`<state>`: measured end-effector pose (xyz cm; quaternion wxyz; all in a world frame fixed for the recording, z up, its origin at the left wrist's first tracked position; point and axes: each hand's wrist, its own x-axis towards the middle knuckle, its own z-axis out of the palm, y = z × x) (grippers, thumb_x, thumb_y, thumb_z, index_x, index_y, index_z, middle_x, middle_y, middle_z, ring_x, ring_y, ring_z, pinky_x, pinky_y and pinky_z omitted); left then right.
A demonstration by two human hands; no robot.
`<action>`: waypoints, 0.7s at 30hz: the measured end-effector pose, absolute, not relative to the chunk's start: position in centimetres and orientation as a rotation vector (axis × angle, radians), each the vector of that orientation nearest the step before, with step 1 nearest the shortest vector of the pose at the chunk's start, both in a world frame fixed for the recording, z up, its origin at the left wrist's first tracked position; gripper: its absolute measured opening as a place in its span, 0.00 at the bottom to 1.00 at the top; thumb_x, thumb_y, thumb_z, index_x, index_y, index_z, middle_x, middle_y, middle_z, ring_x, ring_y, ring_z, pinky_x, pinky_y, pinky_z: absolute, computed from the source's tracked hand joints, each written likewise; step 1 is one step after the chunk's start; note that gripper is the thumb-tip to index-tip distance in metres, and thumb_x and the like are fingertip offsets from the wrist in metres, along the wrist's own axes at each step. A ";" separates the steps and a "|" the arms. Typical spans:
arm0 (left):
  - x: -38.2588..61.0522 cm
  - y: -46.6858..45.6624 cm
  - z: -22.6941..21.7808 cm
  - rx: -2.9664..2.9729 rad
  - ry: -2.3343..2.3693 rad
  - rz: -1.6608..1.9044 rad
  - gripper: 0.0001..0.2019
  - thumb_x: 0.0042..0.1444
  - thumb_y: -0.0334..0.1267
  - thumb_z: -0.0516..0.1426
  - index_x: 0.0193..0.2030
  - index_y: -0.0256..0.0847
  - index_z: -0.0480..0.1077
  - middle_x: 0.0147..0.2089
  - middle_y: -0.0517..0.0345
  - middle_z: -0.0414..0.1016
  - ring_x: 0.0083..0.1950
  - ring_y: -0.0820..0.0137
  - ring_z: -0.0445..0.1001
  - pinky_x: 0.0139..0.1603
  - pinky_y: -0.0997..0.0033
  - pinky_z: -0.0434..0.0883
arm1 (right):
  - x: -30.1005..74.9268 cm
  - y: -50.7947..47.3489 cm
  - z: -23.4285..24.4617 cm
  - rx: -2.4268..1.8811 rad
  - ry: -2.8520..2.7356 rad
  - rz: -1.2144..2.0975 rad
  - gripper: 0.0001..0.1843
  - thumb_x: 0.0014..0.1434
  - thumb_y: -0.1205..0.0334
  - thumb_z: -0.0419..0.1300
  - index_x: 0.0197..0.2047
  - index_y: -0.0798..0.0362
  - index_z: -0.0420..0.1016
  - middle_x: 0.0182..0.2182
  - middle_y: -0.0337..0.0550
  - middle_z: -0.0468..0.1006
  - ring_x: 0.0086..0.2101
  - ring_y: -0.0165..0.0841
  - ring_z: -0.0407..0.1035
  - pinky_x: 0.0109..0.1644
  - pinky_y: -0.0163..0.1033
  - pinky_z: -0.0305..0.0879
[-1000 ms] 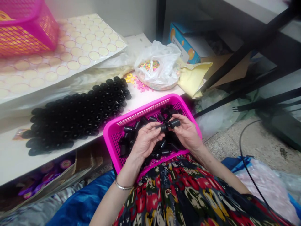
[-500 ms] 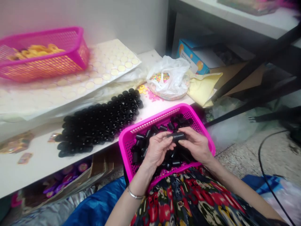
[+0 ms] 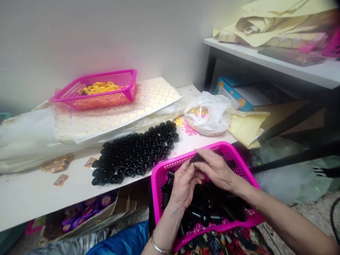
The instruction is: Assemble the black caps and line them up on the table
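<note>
Gripping, between the fingertips of left hand [image 3: 183,185] and right hand [image 3: 217,170], a mostly hidden black plastic cylinder [image 3: 196,158] above the pink mesh basket [image 3: 154,191] near its far edge, probably light, stiff and slick, so best pinched around its side wall.

Black piece [image 3: 196,158], mostly hidden by fingers [image 3: 189,170], above loose black pieces [image 3: 209,202].

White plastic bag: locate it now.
In the head view, the white plastic bag sits right of centre on the white tabletop, between the pink pieces and yellow paper.
</note>
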<state>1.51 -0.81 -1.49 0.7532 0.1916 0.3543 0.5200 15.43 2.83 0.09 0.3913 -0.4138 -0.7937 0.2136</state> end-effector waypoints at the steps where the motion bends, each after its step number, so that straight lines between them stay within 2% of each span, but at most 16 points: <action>1: 1.3 -0.7 -1.3 0.432 0.789 1.145 0.17 0.50 0.39 0.63 0.46 0.35 0.70 0.37 0.53 0.76 0.28 0.76 0.73 0.26 0.78 0.67 | 15.0 4.7 0.7 -1.082 -2.000 0.557 0.15 0.62 0.63 0.53 0.52 0.56 0.68 0.39 0.49 0.74 0.39 0.37 0.69 0.44 0.42 0.68; 3: 1.0 -0.7 -1.2 0.471 0.846 1.143 0.16 0.50 0.38 0.63 0.44 0.34 0.70 0.39 0.50 0.77 0.28 0.75 0.72 0.27 0.78 0.66 | 14.1 9.1 1.4 -1.172 -2.021 0.553 0.12 0.60 0.63 0.54 0.47 0.55 0.70 0.38 0.47 0.74 0.40 0.37 0.68 0.45 0.42 0.65; 6: 0.5 -1.0 -1.6 0.536 0.940 1.093 0.13 0.47 0.34 0.64 0.39 0.32 0.71 0.33 0.50 0.78 0.27 0.76 0.71 0.28 0.78 0.64 | 12.6 15.7 1.6 -1.380 -2.193 0.532 0.12 0.58 0.66 0.53 0.45 0.55 0.70 0.40 0.47 0.72 0.42 0.36 0.66 0.47 0.38 0.61; 8: 0.3 -1.5 -2.1 0.565 0.980 1.050 0.12 0.45 0.33 0.65 0.37 0.31 0.72 0.30 0.52 0.77 0.26 0.76 0.70 0.28 0.77 0.64 | 11.8 19.0 1.1 -1.435 -2.258 0.543 0.12 0.54 0.69 0.53 0.42 0.56 0.71 0.40 0.47 0.73 0.40 0.35 0.66 0.44 0.36 0.60; 13: -0.3 -2.8 -3.7 0.600 1.014 0.950 0.13 0.44 0.37 0.65 0.36 0.32 0.74 0.29 0.51 0.78 0.25 0.76 0.69 0.29 0.76 0.63 | 10.7 21.5 -1.0 -1.460 -2.443 0.629 0.08 0.47 0.72 0.56 0.32 0.58 0.74 0.30 0.47 0.76 0.33 0.34 0.67 0.34 0.33 0.56; 17: -0.2 -3.2 -4.5 0.572 1.020 0.903 0.16 0.40 0.40 0.67 0.35 0.32 0.74 0.28 0.52 0.77 0.25 0.77 0.67 0.28 0.77 0.62 | 10.9 21.5 -1.4 -1.450 -2.532 0.670 0.13 0.46 0.72 0.59 0.37 0.58 0.75 0.32 0.47 0.78 0.33 0.34 0.68 0.34 0.33 0.57; 21: 0.0 -3.1 -4.8 0.573 0.975 0.899 0.18 0.38 0.43 0.68 0.34 0.32 0.75 0.27 0.52 0.76 0.25 0.77 0.67 0.28 0.76 0.63 | 11.0 23.5 -0.9 -1.468 -2.520 0.624 0.17 0.49 0.75 0.54 0.43 0.59 0.75 0.39 0.51 0.78 0.38 0.37 0.69 0.39 0.35 0.59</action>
